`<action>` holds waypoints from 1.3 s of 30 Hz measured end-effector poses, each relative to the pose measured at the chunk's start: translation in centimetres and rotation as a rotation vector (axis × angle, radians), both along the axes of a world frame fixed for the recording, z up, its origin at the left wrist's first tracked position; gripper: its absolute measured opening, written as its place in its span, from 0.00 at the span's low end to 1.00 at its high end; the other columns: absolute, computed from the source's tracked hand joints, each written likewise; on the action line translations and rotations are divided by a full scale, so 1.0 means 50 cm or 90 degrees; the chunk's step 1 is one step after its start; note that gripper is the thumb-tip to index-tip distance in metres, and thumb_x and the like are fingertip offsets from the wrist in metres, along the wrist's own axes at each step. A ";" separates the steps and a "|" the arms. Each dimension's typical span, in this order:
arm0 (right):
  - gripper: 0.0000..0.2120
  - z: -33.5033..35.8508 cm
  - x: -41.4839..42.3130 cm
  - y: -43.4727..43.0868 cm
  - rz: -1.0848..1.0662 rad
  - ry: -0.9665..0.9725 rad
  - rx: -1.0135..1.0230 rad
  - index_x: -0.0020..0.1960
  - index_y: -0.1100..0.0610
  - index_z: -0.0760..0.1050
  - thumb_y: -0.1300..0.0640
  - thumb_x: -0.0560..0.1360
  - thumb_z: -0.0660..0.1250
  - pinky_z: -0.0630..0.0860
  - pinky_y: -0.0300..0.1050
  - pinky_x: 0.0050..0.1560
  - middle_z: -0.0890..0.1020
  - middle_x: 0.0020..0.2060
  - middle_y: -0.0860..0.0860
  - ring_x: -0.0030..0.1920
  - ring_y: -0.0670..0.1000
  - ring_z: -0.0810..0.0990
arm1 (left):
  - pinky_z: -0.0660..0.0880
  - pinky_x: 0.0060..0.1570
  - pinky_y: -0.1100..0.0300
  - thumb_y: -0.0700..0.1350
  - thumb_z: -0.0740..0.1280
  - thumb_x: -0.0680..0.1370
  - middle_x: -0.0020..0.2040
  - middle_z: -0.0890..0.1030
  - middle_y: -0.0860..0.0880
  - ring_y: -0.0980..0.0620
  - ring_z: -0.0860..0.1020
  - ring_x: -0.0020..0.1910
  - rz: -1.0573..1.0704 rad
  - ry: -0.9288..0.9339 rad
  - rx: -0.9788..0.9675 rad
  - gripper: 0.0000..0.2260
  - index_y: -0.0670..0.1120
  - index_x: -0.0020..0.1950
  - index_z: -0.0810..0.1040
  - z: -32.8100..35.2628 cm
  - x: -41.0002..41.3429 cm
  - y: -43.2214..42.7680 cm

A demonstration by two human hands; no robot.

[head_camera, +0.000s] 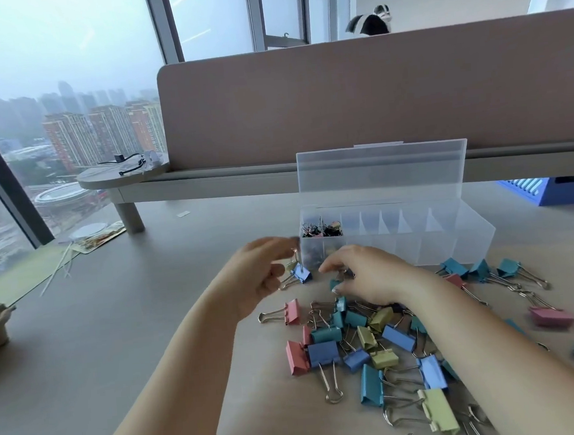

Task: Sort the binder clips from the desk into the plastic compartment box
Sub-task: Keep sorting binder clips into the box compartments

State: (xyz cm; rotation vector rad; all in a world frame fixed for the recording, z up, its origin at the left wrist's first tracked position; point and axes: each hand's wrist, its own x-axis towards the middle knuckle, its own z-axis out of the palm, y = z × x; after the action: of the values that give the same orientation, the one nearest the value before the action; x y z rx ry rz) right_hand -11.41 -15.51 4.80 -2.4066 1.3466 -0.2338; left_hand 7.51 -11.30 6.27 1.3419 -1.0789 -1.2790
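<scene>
- Head view: the left hand (262,270) is pinching the wire handle of a blue binder clip (303,274) with curled fingers. It is holding the clip just beside the left end of the compartment box (452,242), probably to line it up for a drop.
- The right hand (369,276) is reaching palm-down over the clip pile (374,341), with its fingers bending toward a teal clip (335,284). Whether it is gripping that clip cannot be told.
- The box is standing toward the far side of the counter (116,333) with its lid (383,172) propped upright, which is leaving the compartments open from above. Only the leftmost compartments (321,230) are holding small clips.
- Most clips are lying loose toward the counter's near right edge, directly before the box, which is keeping each reach short.
</scene>
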 end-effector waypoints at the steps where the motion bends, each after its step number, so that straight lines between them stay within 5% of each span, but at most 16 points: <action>1: 0.19 0.004 -0.004 -0.001 -0.004 0.007 0.001 0.65 0.46 0.73 0.52 0.75 0.70 0.72 0.45 0.60 0.73 0.62 0.46 0.59 0.49 0.74 | 0.62 0.22 0.71 0.44 0.65 0.77 0.38 0.74 0.50 0.58 0.65 0.27 -0.002 0.163 0.031 0.06 0.42 0.46 0.79 0.009 0.008 0.001; 4: 0.18 0.003 -0.006 0.004 -0.030 0.072 -0.032 0.63 0.46 0.73 0.46 0.75 0.68 0.74 0.47 0.56 0.72 0.60 0.47 0.56 0.50 0.75 | 0.68 0.24 0.69 0.41 0.62 0.73 0.35 0.73 0.47 0.55 0.70 0.28 0.018 0.390 0.077 0.05 0.41 0.41 0.76 0.014 0.027 0.001; 8: 0.15 -0.009 0.002 0.016 -0.041 0.111 -0.087 0.62 0.47 0.72 0.44 0.77 0.63 0.73 0.45 0.47 0.73 0.58 0.48 0.53 0.51 0.76 | 0.78 0.34 0.63 0.40 0.59 0.75 0.36 0.77 0.41 0.48 0.77 0.35 0.080 0.465 0.101 0.08 0.37 0.42 0.75 -0.003 0.027 0.002; 11: 0.11 -0.010 0.002 0.016 -0.038 0.105 -0.092 0.59 0.48 0.72 0.47 0.79 0.62 0.71 0.44 0.45 0.74 0.57 0.49 0.51 0.51 0.75 | 0.78 0.28 0.63 0.49 0.60 0.79 0.38 0.79 0.43 0.50 0.77 0.34 0.081 0.459 0.115 0.16 0.36 0.48 0.78 -0.010 0.023 0.000; 14: 0.09 -0.009 0.002 0.014 -0.035 0.051 -0.044 0.58 0.50 0.70 0.48 0.79 0.61 0.72 0.45 0.46 0.74 0.55 0.49 0.50 0.50 0.75 | 0.69 0.19 0.69 0.50 0.65 0.77 0.35 0.75 0.49 0.56 0.70 0.27 0.085 0.317 0.093 0.13 0.41 0.51 0.78 -0.014 0.007 -0.006; 17: 0.09 0.004 -0.004 0.011 -0.063 -0.115 0.052 0.58 0.51 0.70 0.49 0.80 0.60 0.69 0.40 0.41 0.74 0.49 0.46 0.45 0.45 0.74 | 0.61 0.21 0.67 0.49 0.73 0.73 0.33 0.70 0.51 0.57 0.65 0.26 0.155 0.035 0.028 0.13 0.44 0.51 0.77 -0.022 -0.006 -0.016; 23: 0.12 0.013 -0.005 0.010 -0.116 -0.371 0.236 0.61 0.55 0.72 0.52 0.81 0.59 0.65 0.36 0.28 0.73 0.43 0.48 0.35 0.45 0.70 | 0.71 0.36 0.61 0.53 0.71 0.71 0.34 0.76 0.54 0.52 0.76 0.34 0.207 -0.395 -0.046 0.09 0.54 0.49 0.77 -0.053 -0.022 -0.046; 28: 0.13 0.016 -0.006 0.005 -0.175 -0.668 0.461 0.52 0.65 0.77 0.58 0.81 0.56 0.57 0.33 0.22 0.67 0.36 0.52 0.29 0.45 0.64 | 0.68 0.36 0.61 0.53 0.66 0.75 0.36 0.77 0.57 0.52 0.76 0.38 0.237 -0.514 -0.084 0.04 0.54 0.42 0.78 -0.068 -0.023 -0.053; 31: 0.13 0.025 -0.009 0.004 -0.253 -0.845 0.581 0.45 0.63 0.75 0.59 0.79 0.53 0.58 0.33 0.19 0.69 0.29 0.51 0.26 0.45 0.64 | 0.64 0.31 0.62 0.48 0.64 0.76 0.32 0.75 0.53 0.53 0.70 0.29 0.257 -0.376 -0.107 0.07 0.49 0.40 0.78 -0.057 -0.019 -0.057; 35: 0.10 0.030 -0.026 0.005 -0.356 -1.049 0.680 0.42 0.60 0.69 0.59 0.78 0.51 0.62 0.32 0.19 0.67 0.28 0.52 0.26 0.45 0.65 | 0.59 0.22 0.67 0.43 0.61 0.76 0.34 0.74 0.49 0.55 0.63 0.28 0.252 0.144 0.009 0.05 0.45 0.40 0.72 -0.021 -0.006 -0.050; 39: 0.06 0.018 -0.025 0.016 -0.409 -0.983 0.639 0.44 0.59 0.67 0.58 0.78 0.61 0.67 0.33 0.18 0.66 0.33 0.53 0.30 0.46 0.66 | 0.74 0.24 0.67 0.43 0.61 0.76 0.38 0.75 0.45 0.56 0.68 0.22 0.149 0.452 0.116 0.10 0.43 0.35 0.68 -0.003 -0.006 -0.035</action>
State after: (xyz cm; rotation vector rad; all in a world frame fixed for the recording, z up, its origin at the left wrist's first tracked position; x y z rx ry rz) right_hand -12.66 -14.71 5.70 -0.4695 0.9043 -0.9879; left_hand 7.20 -13.03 6.12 0.9727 -0.3119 -1.5265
